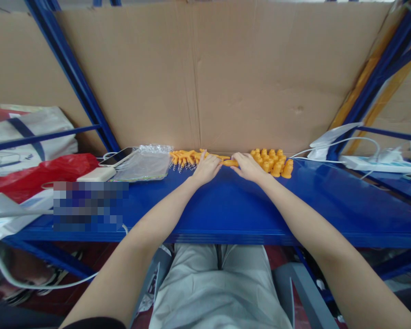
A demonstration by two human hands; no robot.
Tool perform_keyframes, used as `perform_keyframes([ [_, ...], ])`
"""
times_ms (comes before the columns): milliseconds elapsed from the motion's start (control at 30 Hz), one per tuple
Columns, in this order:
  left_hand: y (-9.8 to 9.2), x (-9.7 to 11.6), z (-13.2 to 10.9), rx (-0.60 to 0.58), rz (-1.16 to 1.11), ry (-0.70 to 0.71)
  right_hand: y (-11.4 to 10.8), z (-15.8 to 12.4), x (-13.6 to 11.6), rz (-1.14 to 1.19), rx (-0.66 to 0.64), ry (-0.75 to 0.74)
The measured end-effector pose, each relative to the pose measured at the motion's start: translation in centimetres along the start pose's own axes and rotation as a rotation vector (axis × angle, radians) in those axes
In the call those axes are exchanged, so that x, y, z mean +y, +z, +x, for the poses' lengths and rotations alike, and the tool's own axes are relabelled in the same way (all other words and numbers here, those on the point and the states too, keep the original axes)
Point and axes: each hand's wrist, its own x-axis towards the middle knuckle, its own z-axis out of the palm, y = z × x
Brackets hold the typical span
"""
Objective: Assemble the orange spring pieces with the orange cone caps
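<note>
Over the back of the blue table, my left hand [208,168] is closed at the right end of a row of orange corkscrew pieces [183,159] with metal spirals. What its curled fingers hold is hidden. My right hand [250,168], also closed, pinches an elongated orange plastic piece [230,162] that points toward my left fingertips. Whether the left fingers touch this piece cannot be made out. Just right of my right hand, several orange bell-shaped plastic parts [270,161] stand upright in close rows.
A cardboard panel [226,82] rises behind the blue table [233,210]. At left lie clear plastic bags [144,164], a phone [116,156], a white box [96,174] and a red bag [61,171]. A power strip [380,163] and cables lie at right. Blue posts flank the table.
</note>
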Motion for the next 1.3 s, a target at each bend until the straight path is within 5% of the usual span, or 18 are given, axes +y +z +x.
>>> perform_keyframes([
  [467, -0.3, 1.3, 0.2, -0.01, -0.088, -0.046, -1.4, 0.5, -2.3, -0.209, -0.029, 0.044],
  [800, -0.8, 1.5, 0.1, -0.035, -0.089, -0.036, -1.6, 0.4, -2.7, -0.22, -0.125, 0.021],
  [1300, -1.0, 2.0, 0.3, -0.052, -0.092, -0.042, -1.4, 0.5, -2.1, -0.188, -0.099, 0.03],
])
